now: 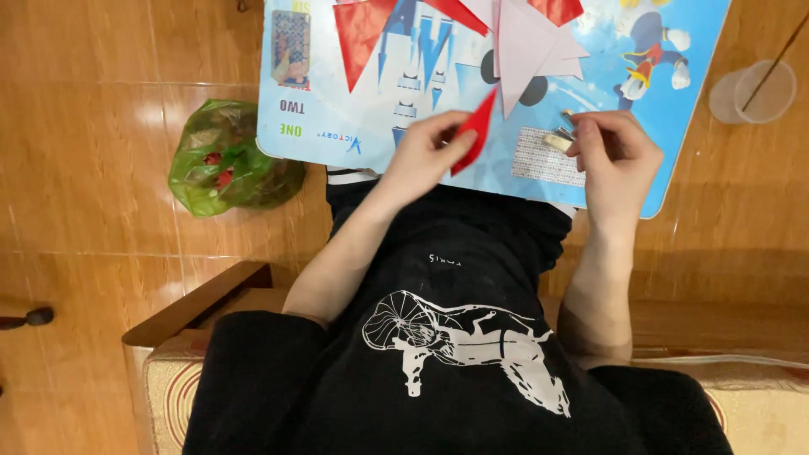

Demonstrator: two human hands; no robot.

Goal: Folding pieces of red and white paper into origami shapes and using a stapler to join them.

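A folded piece of red paper (476,131), pointed like a narrow triangle, is pinched in the left hand (425,156), whose fingers are closed around its lower part while the tip sticks up and to the right over the board. It sits above the near edge of a blue cartoon-printed lap desk (337,93) that lies across the person's knees. Just to the right, the right hand (615,156) has its fingertips drawn together on a small pale object (558,141) (too small to tell what it is, perhaps a clip or a bit of tape) resting on the desk beside a printed grey patch; the two hands are near each other but not touching. Farther up the desk lie more sheets: a large red paper triangle (362,34) at the left, a pale pink folded sheet (527,50) in the middle and another red piece (556,10) at the top edge. Off the desk, on the glossy orange floor tiles (93,143), a green plastic bag (223,160) holding red scraps sits to the left, and a clear plastic cup (754,93) with a thin stick in it stands to the right. The person wears a black shirt (455,354) with a white print and sits on a patterned cushion (168,388).
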